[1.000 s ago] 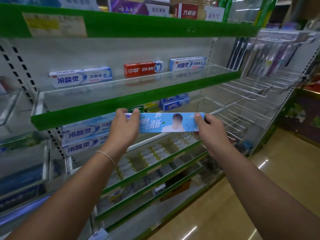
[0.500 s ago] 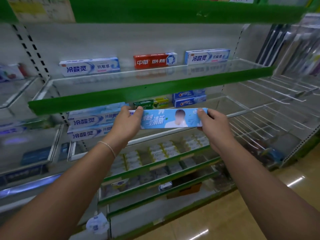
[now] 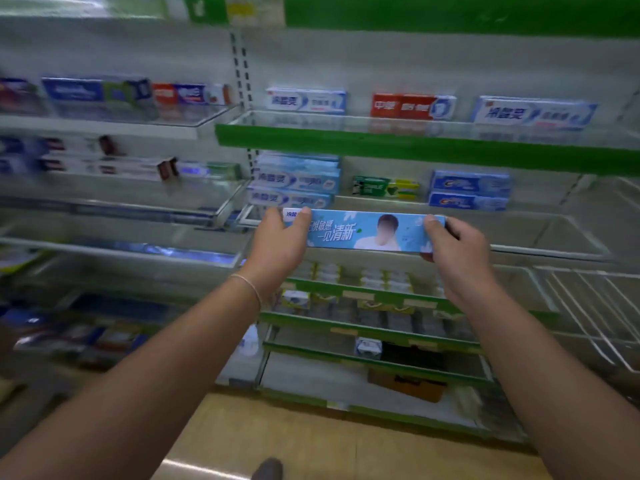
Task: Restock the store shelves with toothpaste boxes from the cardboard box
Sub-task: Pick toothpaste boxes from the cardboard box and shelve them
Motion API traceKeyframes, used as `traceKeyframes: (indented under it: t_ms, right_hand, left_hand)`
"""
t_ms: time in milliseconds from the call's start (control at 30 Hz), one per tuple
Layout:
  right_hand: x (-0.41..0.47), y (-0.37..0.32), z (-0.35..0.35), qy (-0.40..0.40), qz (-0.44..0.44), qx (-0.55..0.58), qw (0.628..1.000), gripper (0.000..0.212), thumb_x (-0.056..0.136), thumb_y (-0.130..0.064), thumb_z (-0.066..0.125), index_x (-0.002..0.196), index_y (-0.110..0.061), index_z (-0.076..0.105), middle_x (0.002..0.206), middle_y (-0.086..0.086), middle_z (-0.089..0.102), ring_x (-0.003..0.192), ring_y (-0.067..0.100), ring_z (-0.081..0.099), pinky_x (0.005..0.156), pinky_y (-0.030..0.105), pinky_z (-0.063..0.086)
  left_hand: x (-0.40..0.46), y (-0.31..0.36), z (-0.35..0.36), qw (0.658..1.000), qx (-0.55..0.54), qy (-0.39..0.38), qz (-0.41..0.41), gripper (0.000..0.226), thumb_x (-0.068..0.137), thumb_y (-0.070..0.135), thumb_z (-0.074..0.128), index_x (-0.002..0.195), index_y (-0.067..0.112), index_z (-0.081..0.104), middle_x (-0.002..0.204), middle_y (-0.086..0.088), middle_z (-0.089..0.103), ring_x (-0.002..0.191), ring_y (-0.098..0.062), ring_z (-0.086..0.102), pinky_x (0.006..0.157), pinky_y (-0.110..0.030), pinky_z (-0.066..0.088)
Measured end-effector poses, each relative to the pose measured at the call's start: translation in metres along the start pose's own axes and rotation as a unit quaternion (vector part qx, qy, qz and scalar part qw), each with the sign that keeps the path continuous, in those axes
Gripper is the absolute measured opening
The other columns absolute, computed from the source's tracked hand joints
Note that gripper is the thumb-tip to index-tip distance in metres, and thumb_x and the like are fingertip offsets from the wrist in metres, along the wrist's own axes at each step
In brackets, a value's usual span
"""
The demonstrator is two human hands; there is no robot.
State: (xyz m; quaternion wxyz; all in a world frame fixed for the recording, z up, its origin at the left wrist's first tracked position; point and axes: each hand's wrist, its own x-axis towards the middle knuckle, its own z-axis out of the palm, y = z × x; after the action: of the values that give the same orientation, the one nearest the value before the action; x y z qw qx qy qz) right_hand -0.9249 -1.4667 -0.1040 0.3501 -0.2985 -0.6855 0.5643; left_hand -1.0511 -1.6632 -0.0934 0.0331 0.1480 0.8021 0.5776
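Observation:
I hold a long light-blue toothpaste box (image 3: 367,232) level in front of the middle shelf (image 3: 540,233). My left hand (image 3: 278,245) grips its left end and my right hand (image 3: 457,245) grips its right end. Just behind the box's left end lies a stack of matching blue-and-white toothpaste boxes (image 3: 294,181). Further right on that shelf lie a green box (image 3: 384,187) and two blue boxes (image 3: 469,190). The cardboard box is not in view.
The upper green-edged shelf (image 3: 415,148) carries two white-blue boxes and a red one (image 3: 412,106). Lower shelves (image 3: 363,327) hold small packs. A neighbouring shelf bay (image 3: 104,126) stands at left, wire racks (image 3: 595,306) at right. The tan floor (image 3: 311,438) lies below.
The view has swung left, so the left shelf bay now shows. The box, held in both hands, has come down to the front edge of the middle shelf.

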Motion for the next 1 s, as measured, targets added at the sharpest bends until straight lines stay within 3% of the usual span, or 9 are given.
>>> traceKeyframes:
  t_ms: [100,333,467,533,633,833,1000]
  right_hand:
    - [-0.016,-0.005,0.003,-0.02,-0.003,0.007,1.0,0.019,0.096,-0.034,0.061,0.083,-0.022,0.067,0.084,-0.009,0.065,0.079,0.01,0.06,0.083,0.046,0.057]
    - [-0.057,-0.024,0.025,-0.07,-0.025,0.022,0.997,0.015,0.097,-0.035,0.06,0.087,-0.026,0.067,0.087,-0.011,0.066,0.082,0.01,0.062,0.086,0.05,0.058]
    - [-0.077,-0.036,0.045,-0.091,-0.041,0.021,0.995,0.014,0.097,-0.035,0.06,0.088,-0.027,0.066,0.089,-0.011,0.067,0.084,0.01,0.062,0.087,0.052,0.057]
    - [-0.086,-0.044,0.058,-0.098,-0.048,0.019,0.994,0.014,0.097,-0.034,0.06,0.087,-0.027,0.066,0.088,-0.011,0.067,0.083,0.011,0.062,0.087,0.053,0.056]
    - [-0.099,-0.058,0.078,-0.101,-0.059,0.017,0.993,0.018,0.097,-0.036,0.06,0.082,-0.028,0.065,0.086,-0.01,0.067,0.081,0.013,0.062,0.085,0.055,0.056]
    - [-0.127,-0.091,0.117,-0.095,-0.082,0.024,0.992,0.024,0.097,-0.035,0.06,0.075,-0.025,0.065,0.081,-0.006,0.066,0.08,0.018,0.061,0.083,0.058,0.055]
    - [-0.148,-0.116,0.136,-0.075,-0.108,0.016,0.991,0.027,0.098,-0.036,0.058,0.075,-0.023,0.064,0.077,-0.006,0.064,0.073,0.014,0.059,0.08,0.052,0.056]
  left_hand:
    - [-0.028,0.003,-0.018,0.999,-0.022,0.024,-0.008,0.029,0.099,0.039,0.052,0.098,0.013,0.064,0.078,0.005,0.058,0.064,-0.009,0.052,0.052,-0.021,0.039]
    - [-0.064,0.008,-0.072,0.997,0.013,0.075,-0.02,0.031,0.099,0.04,0.049,0.099,0.011,0.06,0.08,0.004,0.056,0.063,-0.006,0.049,0.043,-0.013,0.035]
    - [-0.071,0.007,-0.106,0.995,0.039,0.093,-0.027,0.034,0.101,0.042,0.044,0.102,0.012,0.058,0.084,0.002,0.054,0.066,-0.008,0.049,0.054,-0.026,0.039]
    - [-0.072,0.004,-0.125,0.995,0.025,0.098,-0.027,0.033,0.1,0.043,0.044,0.104,0.013,0.059,0.088,0.001,0.057,0.071,-0.01,0.052,0.067,-0.033,0.049]
    - [-0.074,0.004,-0.154,0.994,0.013,0.104,-0.029,0.034,0.099,0.044,0.046,0.105,0.013,0.06,0.091,0.001,0.058,0.079,-0.015,0.055,0.084,-0.043,0.053]
    - [-0.07,0.01,-0.213,0.995,-0.014,0.1,-0.014,0.031,0.098,0.045,0.047,0.105,0.018,0.06,0.093,0.002,0.057,0.079,-0.014,0.053,0.088,-0.045,0.052]
    - [-0.064,0.019,-0.252,0.996,-0.011,0.087,0.013,0.034,0.099,0.044,0.046,0.108,0.014,0.06,0.094,0.0,0.057,0.076,-0.015,0.052,0.084,-0.043,0.052]
